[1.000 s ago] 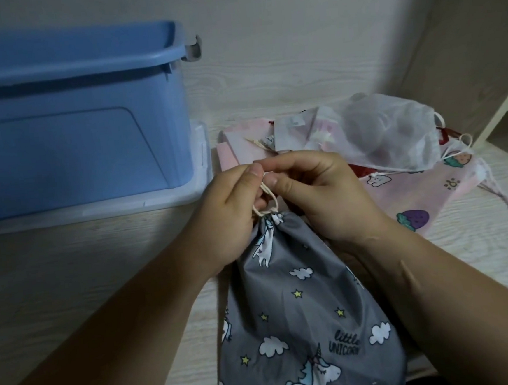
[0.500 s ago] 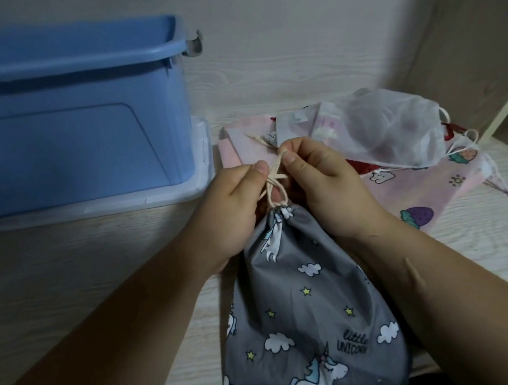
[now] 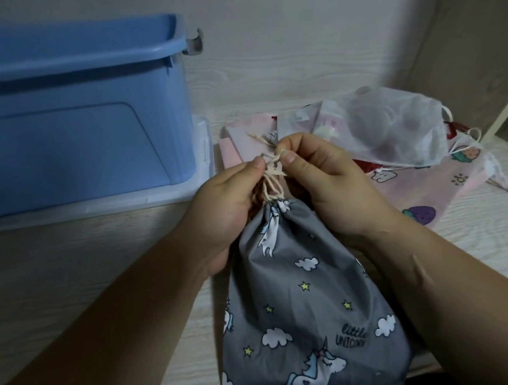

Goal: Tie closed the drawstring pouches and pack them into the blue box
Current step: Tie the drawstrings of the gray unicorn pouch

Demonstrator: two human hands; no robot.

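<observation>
Pinching cord [image 3: 271, 177], poss. knot, grey pouch [image 3: 303, 294]

Both arms are bare as far as the frame shows them — the left forearm [image 3: 119, 309] and the right forearm [image 3: 455, 298] are uncovered from the wrist to the picture's edge. The left hand [image 3: 227, 212] is broad and rounded across its back, with short, thick fingers; the right hand [image 3: 331, 186] is of the same build, its knuckles showing as soft ridges. Each thumb ends in a short, plain nail, cut close and squarish: the left thumbnail [image 3: 258, 163] and the right thumbnail [image 3: 289, 158] both catch a little light. A shallow crease [image 3: 418, 263] marks the right forearm just behind the wrist — fold or tendon line, too dim to tell.
</observation>
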